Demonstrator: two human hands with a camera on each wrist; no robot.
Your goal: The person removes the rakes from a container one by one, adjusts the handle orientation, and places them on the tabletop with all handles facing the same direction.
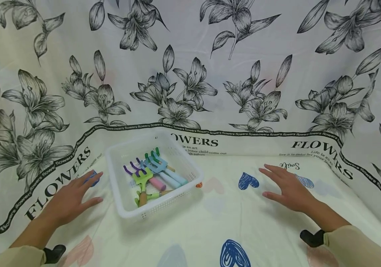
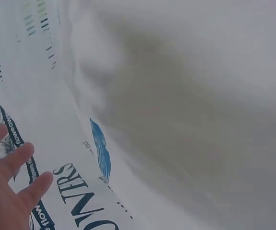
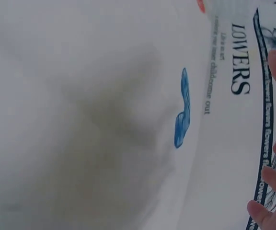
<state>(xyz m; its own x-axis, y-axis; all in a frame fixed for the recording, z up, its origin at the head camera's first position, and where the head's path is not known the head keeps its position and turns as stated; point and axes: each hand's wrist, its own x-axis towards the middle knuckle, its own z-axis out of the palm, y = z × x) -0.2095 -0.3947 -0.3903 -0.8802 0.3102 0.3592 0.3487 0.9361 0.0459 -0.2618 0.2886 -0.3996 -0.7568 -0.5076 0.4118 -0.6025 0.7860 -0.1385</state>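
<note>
My left hand (image 1: 70,200) hovers just left of a white plastic basket (image 1: 114,181), fingers spread and holding nothing. Inside the basket lie several small hand rakes: a lime-green rake (image 1: 142,178), a light-blue rake (image 1: 157,166), a purple-tined rake (image 1: 133,171) and a dark-green rake (image 1: 157,152) partly hidden behind the others. A pink handle (image 1: 157,184) shows among them. Well to the right of the basket, my right hand (image 1: 288,189) is held over the cloth with loose fingers and nothing in its grasp. Both wrist views catch only fingers and cloth.
A white cloth with printed hearts (image 1: 248,181) covers the surface. Behind rises a white curtain (image 1: 210,107) with black lily drawings, edged by a dark lettered band. Sleeves with black wrist straps (image 1: 312,238) show at the lower corners.
</note>
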